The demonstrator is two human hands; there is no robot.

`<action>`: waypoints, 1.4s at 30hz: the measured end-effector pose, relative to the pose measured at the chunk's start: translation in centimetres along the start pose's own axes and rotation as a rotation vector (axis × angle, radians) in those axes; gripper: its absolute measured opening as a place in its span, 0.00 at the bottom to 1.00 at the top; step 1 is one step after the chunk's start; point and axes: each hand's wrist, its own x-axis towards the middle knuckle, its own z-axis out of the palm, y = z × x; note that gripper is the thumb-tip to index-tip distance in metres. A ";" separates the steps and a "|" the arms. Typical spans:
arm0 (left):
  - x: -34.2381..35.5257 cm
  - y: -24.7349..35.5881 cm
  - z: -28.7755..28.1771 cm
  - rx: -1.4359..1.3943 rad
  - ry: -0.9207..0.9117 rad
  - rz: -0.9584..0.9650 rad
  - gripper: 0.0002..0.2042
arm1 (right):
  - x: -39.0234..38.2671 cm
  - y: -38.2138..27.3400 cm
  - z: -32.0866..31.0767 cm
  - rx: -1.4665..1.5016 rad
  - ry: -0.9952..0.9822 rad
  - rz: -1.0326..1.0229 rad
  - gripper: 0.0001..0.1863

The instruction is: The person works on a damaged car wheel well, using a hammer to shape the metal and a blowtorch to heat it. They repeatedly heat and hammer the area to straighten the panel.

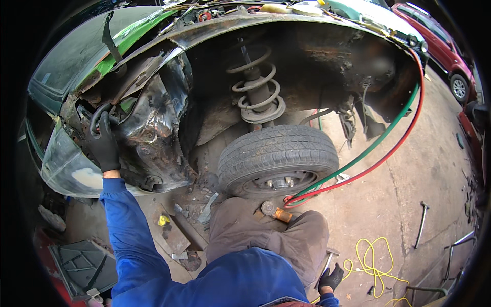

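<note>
My left hand [104,143], in a black glove, reaches into the opened front pillar of a car body at the left. Its fingers curl at the edge of the opening; what they grip is hard to make out. Beside it is a rusty, torn inner panel [153,120]. Low at the right, my gloved right hand [331,279] is beside a hammer [330,254], fingers apart. The hammer's handle runs close along the fingers; a firm hold does not show. An angle grinder [276,211] with an orange body lies between my legs, in front of the wheel [279,156].
Above the wheel stands a coil spring [258,89] inside the bare wheel arch. Green and red hoses [378,148] loop down to the floor by the wheel. A yellow cord [376,266] and another hammer [422,222] lie at the right. Metal scraps [207,207] lie near my left leg.
</note>
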 end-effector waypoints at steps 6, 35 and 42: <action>-0.7 0.0 0.8 0.022 0.114 -0.045 0.14 | 11.5 -16.4 -25.1 0.399 0.835 -0.540 0.24; -2.8 -0.8 3.1 -0.313 0.191 -0.013 0.14 | 42.2 -60.3 -57.4 -0.485 0.530 -0.464 0.57; -2.6 -0.3 2.6 -0.250 0.153 -0.004 0.15 | 33.3 -54.5 -60.0 -0.154 0.684 -0.712 0.50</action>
